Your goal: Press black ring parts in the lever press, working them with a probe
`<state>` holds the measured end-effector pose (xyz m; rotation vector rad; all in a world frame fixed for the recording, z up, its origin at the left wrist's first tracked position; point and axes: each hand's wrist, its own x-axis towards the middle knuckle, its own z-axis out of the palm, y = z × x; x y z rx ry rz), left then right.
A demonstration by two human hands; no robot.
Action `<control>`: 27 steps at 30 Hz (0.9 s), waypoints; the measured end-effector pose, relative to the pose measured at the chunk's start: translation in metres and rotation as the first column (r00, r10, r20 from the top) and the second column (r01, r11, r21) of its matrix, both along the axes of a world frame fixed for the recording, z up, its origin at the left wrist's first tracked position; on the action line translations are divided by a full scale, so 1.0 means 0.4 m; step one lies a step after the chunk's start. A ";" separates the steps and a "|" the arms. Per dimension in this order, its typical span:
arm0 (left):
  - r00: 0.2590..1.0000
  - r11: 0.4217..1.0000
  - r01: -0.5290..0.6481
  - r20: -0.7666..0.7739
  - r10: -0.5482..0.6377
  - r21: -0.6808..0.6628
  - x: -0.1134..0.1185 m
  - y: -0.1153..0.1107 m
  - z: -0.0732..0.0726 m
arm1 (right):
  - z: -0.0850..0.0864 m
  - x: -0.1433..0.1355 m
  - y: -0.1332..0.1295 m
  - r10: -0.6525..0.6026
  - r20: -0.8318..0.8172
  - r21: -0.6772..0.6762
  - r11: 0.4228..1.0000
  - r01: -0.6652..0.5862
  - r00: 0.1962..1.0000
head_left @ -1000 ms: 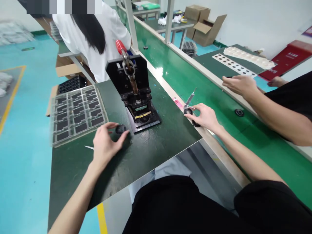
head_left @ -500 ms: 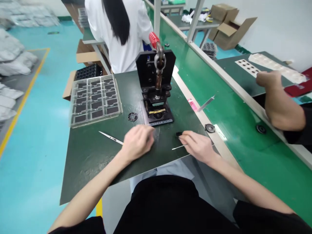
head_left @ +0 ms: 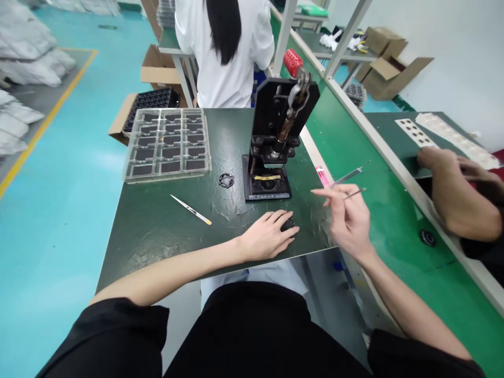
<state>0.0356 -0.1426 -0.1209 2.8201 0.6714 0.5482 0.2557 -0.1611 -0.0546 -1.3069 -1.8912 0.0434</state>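
Observation:
My left hand (head_left: 268, 234) lies on the green tabletop, fingers spread around a small round black part (head_left: 287, 224). Raised over the table's right edge, my right hand (head_left: 350, 218) has a thin metal tool (head_left: 355, 193) between its fingers, the index finger pointing left. Beyond my left hand stands a black hand press (head_left: 271, 142) with a red handle; a yellow strip (head_left: 267, 177) crosses its base. Left of the press lies a black ring-shaped part (head_left: 226, 180). White tweezers (head_left: 191, 209) rest farther left on the tabletop.
A clear compartment tray (head_left: 167, 142) sits at the table's back left. A metal blade-like tool (head_left: 348, 176) and a pink label lie at the right edge. Beyond runs a green belt (head_left: 401, 210) with a black round part. A person in white sits ahead; another's arms are at right.
My left hand has moved right and opened out over the black part. My right hand has lifted away from it, still with the thin tool. The round part at the table's right edge no longer shows.

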 end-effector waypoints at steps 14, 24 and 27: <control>0.991 0.994 0.018 0.134 -0.004 -0.106 -0.063 0.015 -0.020 | -0.089 -0.123 0.239 0.141 -0.082 -0.064 0.987 -0.147 0.987; 0.979 0.976 -0.171 0.088 0.183 -0.134 -0.083 0.031 -0.010 | -0.126 -0.139 0.259 0.148 0.026 -0.117 0.983 -0.144 0.989; 0.978 0.971 -0.156 0.107 0.178 -0.182 -0.085 0.035 -0.013 | -0.119 -0.141 0.241 0.103 -0.024 -0.094 0.990 -0.104 0.994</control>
